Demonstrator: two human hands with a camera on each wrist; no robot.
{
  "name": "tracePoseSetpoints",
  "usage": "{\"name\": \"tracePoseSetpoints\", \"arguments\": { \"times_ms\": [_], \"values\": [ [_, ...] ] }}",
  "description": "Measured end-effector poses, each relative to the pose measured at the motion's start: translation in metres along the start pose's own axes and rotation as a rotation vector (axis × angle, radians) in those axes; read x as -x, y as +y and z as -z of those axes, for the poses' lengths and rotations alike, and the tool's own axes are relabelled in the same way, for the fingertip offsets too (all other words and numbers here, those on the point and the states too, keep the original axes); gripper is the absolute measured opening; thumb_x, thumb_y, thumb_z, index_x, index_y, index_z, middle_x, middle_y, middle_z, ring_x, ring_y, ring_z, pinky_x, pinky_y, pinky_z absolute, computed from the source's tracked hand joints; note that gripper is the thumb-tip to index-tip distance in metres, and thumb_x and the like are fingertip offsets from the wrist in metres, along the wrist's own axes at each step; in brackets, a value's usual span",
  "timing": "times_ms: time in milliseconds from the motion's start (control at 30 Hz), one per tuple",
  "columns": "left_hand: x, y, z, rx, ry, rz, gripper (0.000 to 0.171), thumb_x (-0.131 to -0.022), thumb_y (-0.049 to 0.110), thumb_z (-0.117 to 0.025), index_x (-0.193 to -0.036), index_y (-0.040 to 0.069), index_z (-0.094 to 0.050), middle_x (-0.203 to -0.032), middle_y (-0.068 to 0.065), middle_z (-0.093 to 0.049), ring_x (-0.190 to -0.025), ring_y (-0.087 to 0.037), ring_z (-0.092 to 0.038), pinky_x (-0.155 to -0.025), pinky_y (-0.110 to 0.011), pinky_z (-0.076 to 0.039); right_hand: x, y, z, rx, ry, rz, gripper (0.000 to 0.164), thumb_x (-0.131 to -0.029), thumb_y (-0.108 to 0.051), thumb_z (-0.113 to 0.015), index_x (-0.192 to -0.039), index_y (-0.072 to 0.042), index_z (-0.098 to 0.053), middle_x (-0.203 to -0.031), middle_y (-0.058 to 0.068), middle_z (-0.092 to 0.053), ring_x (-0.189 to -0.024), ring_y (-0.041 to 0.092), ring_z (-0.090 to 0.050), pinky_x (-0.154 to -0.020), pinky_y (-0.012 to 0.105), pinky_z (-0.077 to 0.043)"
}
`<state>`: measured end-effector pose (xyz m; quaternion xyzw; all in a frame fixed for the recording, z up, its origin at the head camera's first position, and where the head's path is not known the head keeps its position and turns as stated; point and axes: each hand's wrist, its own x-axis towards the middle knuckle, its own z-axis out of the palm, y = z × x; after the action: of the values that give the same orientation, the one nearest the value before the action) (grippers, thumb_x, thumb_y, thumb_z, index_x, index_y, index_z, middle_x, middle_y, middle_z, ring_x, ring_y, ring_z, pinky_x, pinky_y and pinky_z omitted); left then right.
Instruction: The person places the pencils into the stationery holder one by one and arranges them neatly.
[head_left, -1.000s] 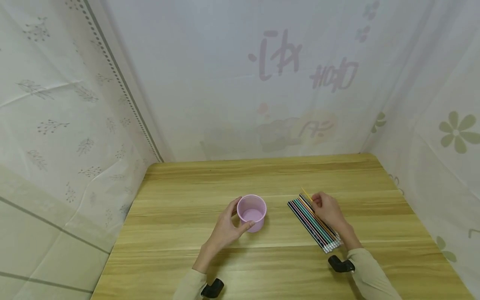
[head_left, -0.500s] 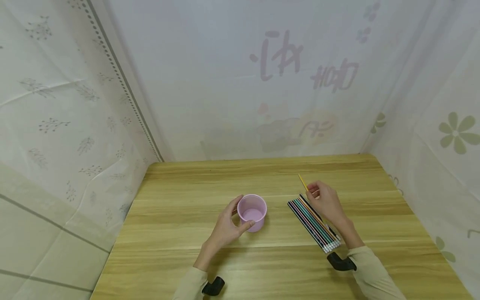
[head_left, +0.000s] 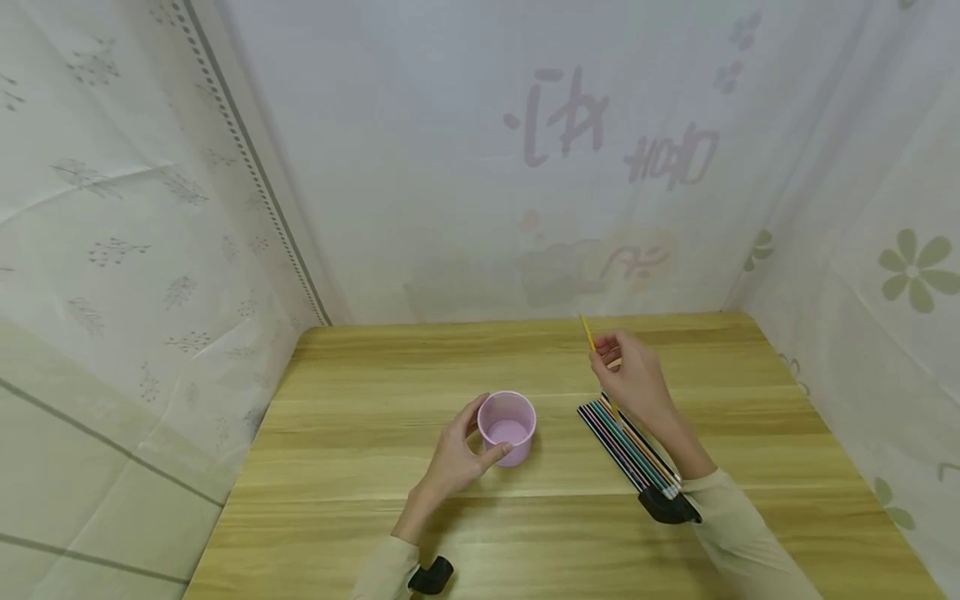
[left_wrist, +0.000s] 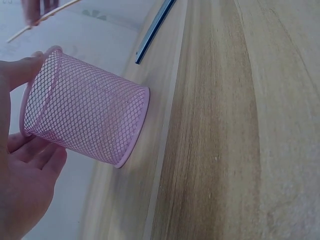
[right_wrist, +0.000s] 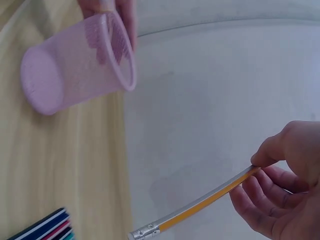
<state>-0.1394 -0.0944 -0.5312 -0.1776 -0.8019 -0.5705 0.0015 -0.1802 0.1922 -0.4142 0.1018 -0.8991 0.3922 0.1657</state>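
A pink mesh pencil cup (head_left: pixel 519 452) stands upright on the table. My left hand (head_left: pixel 454 457) grips it near the rim, thumb on the near side and fingers round the far side; the left wrist view shows the mesh wall (left_wrist: pixel 90 107) close up. Above the table, my right hand (head_left: pixel 633 375) pinches a yellow pencil (right_wrist: pixel 202 201) between thumb and fingers. The pencil slants, its silver ferrule and eraser end pointing down. Beneath the right hand lies a row of several pencils (head_left: pixel 621 446) in dark, pink, green and orange, partly covered by the right wrist.
The wooden table (head_left: pixel 360 467) reaches back to a pale printed curtain (head_left: pixel 420 208), with more curtain at both sides. A black wrist mount (head_left: pixel 667 506) on the right sleeve overlaps the pencils' eraser ends. Another mount (head_left: pixel 431 576) sits on the left sleeve.
My right hand has lifted the yellow pencil away from the row, moving up, away and slightly left. The left hand and cup have stayed in place.
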Motion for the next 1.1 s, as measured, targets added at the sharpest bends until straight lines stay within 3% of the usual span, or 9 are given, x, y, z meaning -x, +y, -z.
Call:
{"name": "tracePoseSetpoints", "arguments": {
  "times_ms": [233, 533, 633, 767, 867, 1000, 1100],
  "values": [
    [0.001, -0.002, 0.000, 0.020, 0.011, -0.030, 0.084, -0.082, 0.022, -0.086, -0.151, 0.005, -0.042, -0.144, -0.018, -0.056, -0.131, -0.039, -0.057, -0.114, -0.050, -0.048, -0.019, -0.029, -0.005, -0.045, 0.037, 0.063, 0.013, -0.090, -0.003, -0.067, -0.102, 0.001, -0.064, -0.088, 0.013, -0.070, -0.076, 0.023, -0.068, -0.060, 0.014, -0.056],
    [0.000, -0.001, -0.005, 0.061, 0.019, 0.008, 0.086, -0.080, 0.007, -0.085, -0.152, 0.000, -0.040, -0.146, -0.024, -0.053, -0.135, -0.043, -0.052, -0.115, -0.055, -0.045, -0.033, -0.054, -0.020, -0.116, 0.055, 0.108, 0.013, -0.089, 0.000, -0.066, -0.101, 0.002, -0.064, -0.089, 0.014, -0.068, -0.077, 0.022, -0.067, -0.061, 0.016, -0.058],
    [0.001, 0.006, -0.006, 0.067, 0.024, 0.005, 0.086, -0.079, 0.002, -0.084, -0.151, -0.006, -0.038, -0.146, -0.029, -0.051, -0.135, -0.048, -0.050, -0.115, -0.060, -0.043, -0.033, -0.060, -0.024, -0.146, 0.052, 0.120, 0.013, -0.089, 0.000, -0.066, -0.102, 0.002, -0.063, -0.090, 0.014, -0.068, -0.078, 0.022, -0.067, -0.062, 0.017, -0.060],
    [0.005, 0.026, -0.003, 0.093, 0.024, -0.011, 0.083, -0.079, 0.000, -0.083, -0.148, -0.012, -0.038, -0.143, -0.034, -0.051, -0.132, -0.052, -0.051, -0.112, -0.065, -0.043, -0.031, -0.065, -0.031, -0.184, 0.052, 0.127, 0.014, -0.090, 0.002, -0.067, -0.103, 0.004, -0.062, -0.091, 0.016, -0.069, -0.080, 0.024, -0.067, -0.063, 0.015, -0.060],
    [0.005, 0.018, -0.002, 0.093, 0.022, -0.027, 0.083, -0.080, 0.006, -0.085, -0.149, -0.006, -0.041, -0.142, -0.028, -0.055, -0.131, -0.047, -0.054, -0.113, -0.059, -0.046, -0.030, -0.065, -0.038, -0.224, 0.066, 0.136, 0.014, -0.089, 0.004, -0.067, -0.102, 0.006, -0.062, -0.091, 0.017, -0.069, -0.080, 0.025, -0.068, -0.063, 0.015, -0.060],
    [0.002, -0.004, -0.004, 0.063, 0.011, -0.041, 0.083, -0.082, 0.016, -0.085, -0.152, 0.005, -0.041, -0.144, -0.018, -0.056, -0.133, -0.038, -0.056, -0.114, -0.048, -0.049, -0.026, -0.063, -0.049, -0.288, 0.099, 0.152, 0.014, -0.087, 0.007, -0.066, -0.100, 0.008, -0.061, -0.090, 0.019, -0.068, -0.079, 0.027, -0.068, -0.064, 0.018, -0.062],
    [0.002, -0.003, -0.004, 0.053, 0.009, -0.056, 0.082, -0.084, 0.018, -0.084, -0.152, 0.004, -0.040, -0.145, -0.018, -0.056, -0.133, -0.038, -0.056, -0.114, -0.048, -0.049, -0.023, -0.063, -0.056, -0.308, 0.108, 0.161, 0.014, -0.087, 0.008, -0.066, -0.101, 0.009, -0.061, -0.090, 0.019, -0.068, -0.080, 0.027, -0.068, -0.065, 0.018, -0.063]
  ]
}}
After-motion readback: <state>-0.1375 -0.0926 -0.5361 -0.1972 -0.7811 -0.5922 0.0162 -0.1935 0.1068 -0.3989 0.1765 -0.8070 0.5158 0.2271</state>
